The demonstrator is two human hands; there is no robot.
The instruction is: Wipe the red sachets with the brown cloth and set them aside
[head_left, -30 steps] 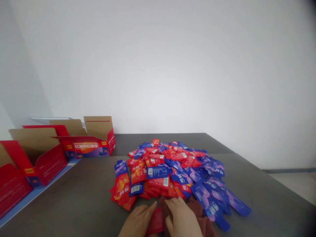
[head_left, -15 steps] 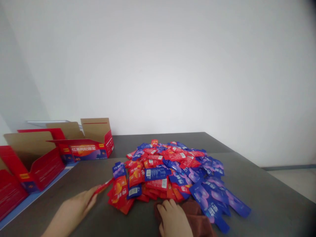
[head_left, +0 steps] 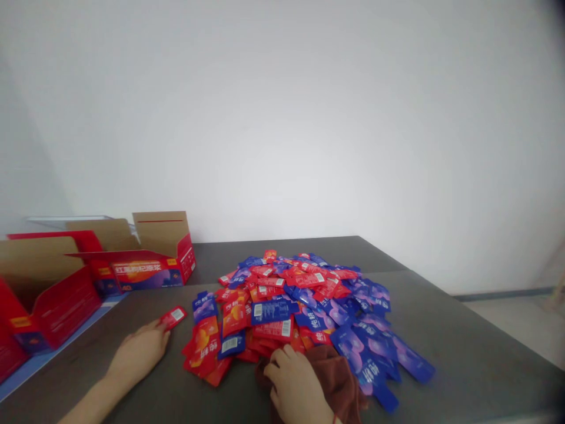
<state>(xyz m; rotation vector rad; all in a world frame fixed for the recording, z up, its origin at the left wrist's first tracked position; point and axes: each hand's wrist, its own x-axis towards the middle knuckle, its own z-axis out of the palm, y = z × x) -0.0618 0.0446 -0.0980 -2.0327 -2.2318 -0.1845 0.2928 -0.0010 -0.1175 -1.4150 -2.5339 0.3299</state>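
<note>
My left hand [head_left: 143, 348] is closed on the near end of a red sachet [head_left: 175, 317], whose white barcode label faces up. It is low over the dark table, left of the pile. My right hand [head_left: 296, 380] lies with curled fingers on a crumpled brown cloth [head_left: 332, 371] at the pile's near edge. Beyond both hands spreads a heap of flat sachets, red ones [head_left: 203, 347] mostly at the left and middle, blue-purple ones [head_left: 357, 350] mostly at the right.
Open red cartons with brown cardboard insides stand at the left; one carton [head_left: 148, 274] is at the back and another carton [head_left: 66, 309] is nearer. A blue-and-white surface [head_left: 79, 330] lies beneath them. The dark table [head_left: 459, 359] reaches toward a white wall [head_left: 282, 129].
My left hand has turned the red sachet from edge-on to flat, label up, and shifted slightly left. My right hand stays on the cloth. The whole view has drifted a little.
</note>
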